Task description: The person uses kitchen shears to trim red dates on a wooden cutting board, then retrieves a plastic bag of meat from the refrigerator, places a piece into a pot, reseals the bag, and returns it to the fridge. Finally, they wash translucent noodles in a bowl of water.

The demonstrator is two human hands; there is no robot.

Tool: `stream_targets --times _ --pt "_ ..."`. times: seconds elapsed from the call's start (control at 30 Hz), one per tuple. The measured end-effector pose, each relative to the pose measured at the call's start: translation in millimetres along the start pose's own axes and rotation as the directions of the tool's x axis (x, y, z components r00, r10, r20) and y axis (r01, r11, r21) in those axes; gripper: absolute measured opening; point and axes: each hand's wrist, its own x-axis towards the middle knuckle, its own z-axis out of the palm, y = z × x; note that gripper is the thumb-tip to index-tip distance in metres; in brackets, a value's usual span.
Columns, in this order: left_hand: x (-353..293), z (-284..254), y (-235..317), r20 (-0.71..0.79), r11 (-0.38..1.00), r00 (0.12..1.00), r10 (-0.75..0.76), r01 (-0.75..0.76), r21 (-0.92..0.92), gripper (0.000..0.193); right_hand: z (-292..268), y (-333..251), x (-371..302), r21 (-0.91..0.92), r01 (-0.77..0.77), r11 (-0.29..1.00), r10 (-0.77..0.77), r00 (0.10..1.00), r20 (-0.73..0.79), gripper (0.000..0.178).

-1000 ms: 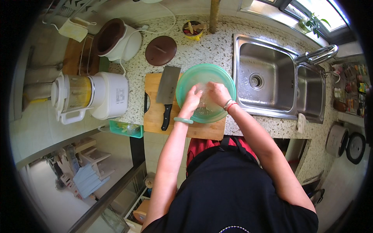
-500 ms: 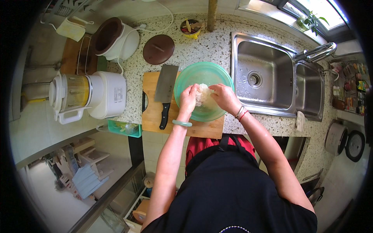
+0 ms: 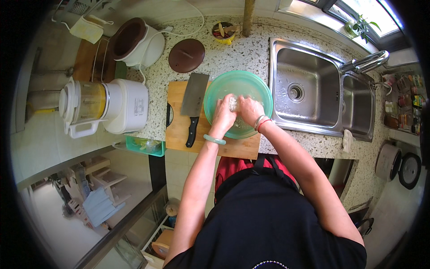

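Observation:
A round, translucent green bowl (image 3: 261,86) with water in it sits partly on a wooden cutting board (image 3: 178,136). Inside the bowl, a whitish, frilly clump that looks like white fungus (image 3: 232,104) is gripped between both hands. My left hand (image 3: 225,113), with a jade-green bangle at its wrist, closes on the clump's left side. On the other side, the curled fingers of my right hand (image 3: 250,110) press against it; their tips are partly hidden. A cleaver (image 3: 195,96) with a black handle lies flat on the board, left of the bowl.
To the right is a double steel sink (image 3: 307,85) with a faucet (image 3: 369,62). A brown lid (image 3: 186,55), a white pot (image 3: 150,47) and a yellow cup of scraps (image 3: 224,33) stand behind. At left is a blender (image 3: 107,105); a green bin (image 3: 145,146) hangs at the counter edge.
Both hands have moved lower into the bowl, and the right hand has turned and curled in beside the left. Less of the white fungus shows between them. The view has shifted slightly.

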Motion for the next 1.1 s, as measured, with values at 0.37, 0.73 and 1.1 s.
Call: stream_targets --times 0.37,0.73,1.1 --pt "5 5 -14 -0.022 0.995 0.997 0.074 -0.072 0.072 0.011 -11 28 11 0.444 -0.059 0.894 0.097 0.993 -0.063 0.016" --pt "-13 -10 11 -0.016 0.932 0.984 0.176 -0.162 0.324 0.041 -34 27 -14 0.823 -0.148 0.549 0.192 0.98 0.048 0.037" --pt "-2 2 7 0.109 0.796 0.987 0.115 -0.158 0.585 0.044 -24 -10 -28 0.172 0.054 0.984 -0.027 0.987 -0.155 0.057"
